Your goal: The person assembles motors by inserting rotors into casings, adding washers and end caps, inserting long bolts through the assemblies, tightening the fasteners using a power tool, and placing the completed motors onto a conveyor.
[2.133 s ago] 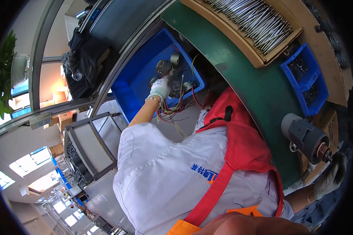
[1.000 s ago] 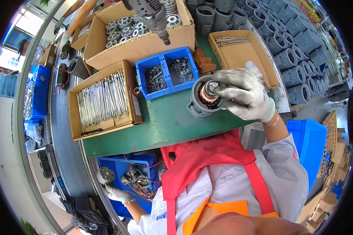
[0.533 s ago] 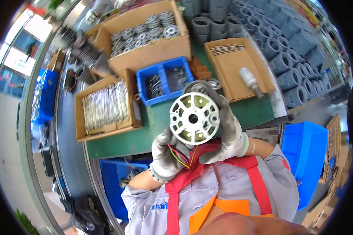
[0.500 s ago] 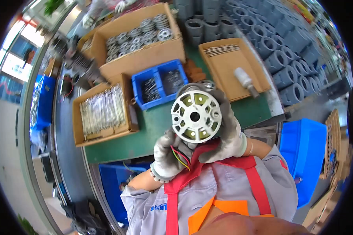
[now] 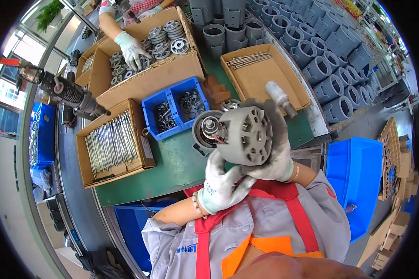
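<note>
Green workbench [image 5: 172, 160] beneath grey vented housing [image 5: 246, 135] between hands [image 5: 223, 186] [image 5: 280, 160], right's grasp plain, left's unclear.

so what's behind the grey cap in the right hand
Left of the cap, part of a grey housing shows on the green table, with a shaft inside. The cap covers the housing's right part, so anything there can't be seen.

One vented grey housing [image 5: 239, 142] — one two-compartment blue bin [image 5: 170, 133], one shallow cardboard tray [image 5: 252, 83] — one potted plant [image 5: 49, 15].
</note>
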The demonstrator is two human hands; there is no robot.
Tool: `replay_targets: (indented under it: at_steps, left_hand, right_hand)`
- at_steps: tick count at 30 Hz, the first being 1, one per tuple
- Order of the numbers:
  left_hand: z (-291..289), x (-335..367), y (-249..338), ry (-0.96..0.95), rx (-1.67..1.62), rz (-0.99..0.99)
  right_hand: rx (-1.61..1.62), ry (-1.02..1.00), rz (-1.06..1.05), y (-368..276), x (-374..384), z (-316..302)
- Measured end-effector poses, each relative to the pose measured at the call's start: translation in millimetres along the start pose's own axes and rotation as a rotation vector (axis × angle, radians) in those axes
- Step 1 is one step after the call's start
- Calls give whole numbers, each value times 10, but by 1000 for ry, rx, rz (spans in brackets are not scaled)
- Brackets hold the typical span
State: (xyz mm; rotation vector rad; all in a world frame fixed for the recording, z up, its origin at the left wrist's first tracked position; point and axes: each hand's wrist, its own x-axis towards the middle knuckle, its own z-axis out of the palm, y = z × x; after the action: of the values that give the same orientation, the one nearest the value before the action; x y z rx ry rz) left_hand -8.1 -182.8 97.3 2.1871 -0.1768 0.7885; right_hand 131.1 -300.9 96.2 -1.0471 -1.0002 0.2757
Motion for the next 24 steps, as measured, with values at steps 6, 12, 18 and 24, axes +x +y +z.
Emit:
replay_targets:
  at_steps: [6, 12, 18, 24]
  left_hand:
    - [-472, 137, -152, -58, 46, 168]
    - [-534, 409, -442, 188, 176, -174]
    - [-635, 441, -631, 18, -13, -275]
    - [-800, 731, -631, -109, 152, 70]
  right_hand:
    - [64, 119, -7, -29, 124, -222]
    - [-576, -62, 110, -182, 597, -394]
    - [-902, -270, -42, -187, 813, -275]
    - [-938, -297, -134, -227, 880, -270]
